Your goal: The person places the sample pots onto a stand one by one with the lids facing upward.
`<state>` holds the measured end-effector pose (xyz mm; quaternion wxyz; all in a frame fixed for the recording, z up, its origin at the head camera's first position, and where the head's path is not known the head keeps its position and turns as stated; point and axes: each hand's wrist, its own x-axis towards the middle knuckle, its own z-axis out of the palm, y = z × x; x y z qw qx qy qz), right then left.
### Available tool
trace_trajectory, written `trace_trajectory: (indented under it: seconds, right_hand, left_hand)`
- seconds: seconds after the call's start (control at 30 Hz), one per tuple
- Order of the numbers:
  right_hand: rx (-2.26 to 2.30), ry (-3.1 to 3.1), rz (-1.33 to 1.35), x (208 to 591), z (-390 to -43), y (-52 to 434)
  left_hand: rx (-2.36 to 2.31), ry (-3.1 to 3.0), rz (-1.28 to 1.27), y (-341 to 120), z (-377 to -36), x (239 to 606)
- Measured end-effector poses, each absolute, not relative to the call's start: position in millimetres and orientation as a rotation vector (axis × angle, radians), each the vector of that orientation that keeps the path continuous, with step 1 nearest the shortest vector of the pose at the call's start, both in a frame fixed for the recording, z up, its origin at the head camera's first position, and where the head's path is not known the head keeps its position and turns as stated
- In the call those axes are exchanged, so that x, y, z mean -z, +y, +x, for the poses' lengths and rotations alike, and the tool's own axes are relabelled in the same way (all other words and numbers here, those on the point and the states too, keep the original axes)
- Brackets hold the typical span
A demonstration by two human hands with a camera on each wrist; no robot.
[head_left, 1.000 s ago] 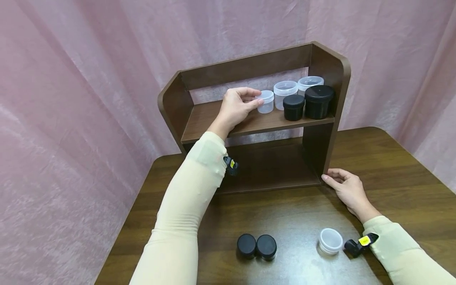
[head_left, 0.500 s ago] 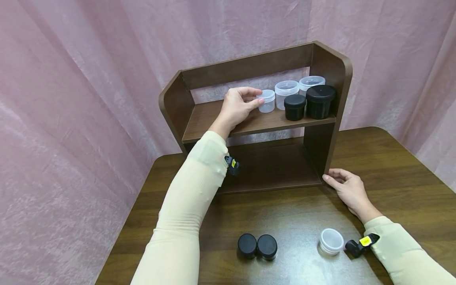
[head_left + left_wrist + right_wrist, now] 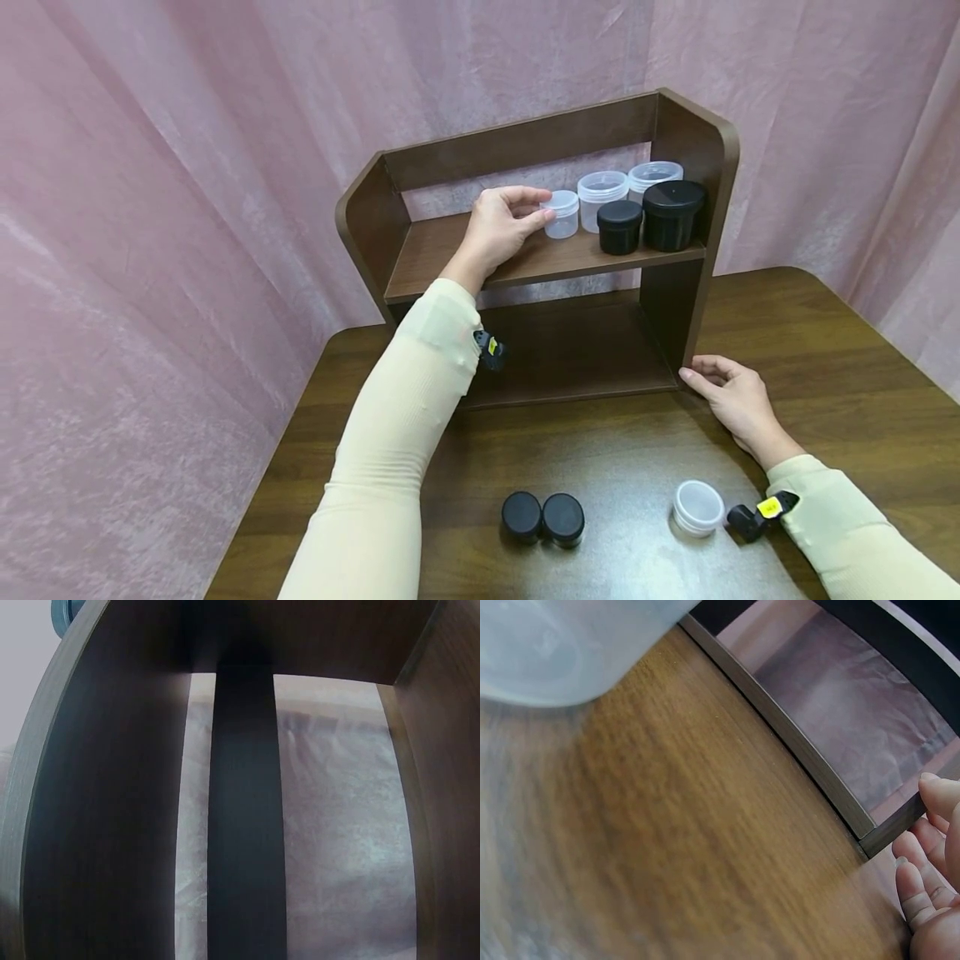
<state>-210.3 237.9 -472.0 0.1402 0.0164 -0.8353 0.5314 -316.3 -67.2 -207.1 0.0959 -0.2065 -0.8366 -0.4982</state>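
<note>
A dark wooden two-tier shelf [image 3: 540, 262] stands on the brown table [image 3: 825, 358]. My left hand [image 3: 504, 223] reaches onto the upper tier and pinches a small clear jar [image 3: 564, 215] between thumb and fingertips. The jar stands on the board, left of two larger clear jars [image 3: 602, 193] [image 3: 654, 173] and two black jars [image 3: 619, 227] [image 3: 672, 215]. My right hand [image 3: 726, 390] rests on the table with relaxed fingers touching the shelf's lower right corner [image 3: 870, 834]; its fingers [image 3: 922, 889] show in the right wrist view. The left wrist view shows only the shelf boards [image 3: 247, 825].
Two small black jars [image 3: 521, 515] [image 3: 563, 518] sit side by side near the table's front edge. A low clear jar [image 3: 697, 507] stands beside my right wrist and fills the corner as a blur [image 3: 555, 645]. Pink curtain [image 3: 150, 208] hangs behind and to the left.
</note>
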Motion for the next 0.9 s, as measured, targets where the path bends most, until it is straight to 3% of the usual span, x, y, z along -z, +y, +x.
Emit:
trace_trajectory:
  seconds: [0.57,0.9]
  right_hand:
    - [-1.548,-2.422,0.056,471.4,-217.0,231.0]
    - [-1.558,-2.425,0.06,471.3,-220.1,229.0]
  left_hand:
    - [1.538,-2.331,-0.535,-80.6,-316.7,208.4]
    - [1.593,-2.183,-0.506,-98.2,-296.4,213.5]
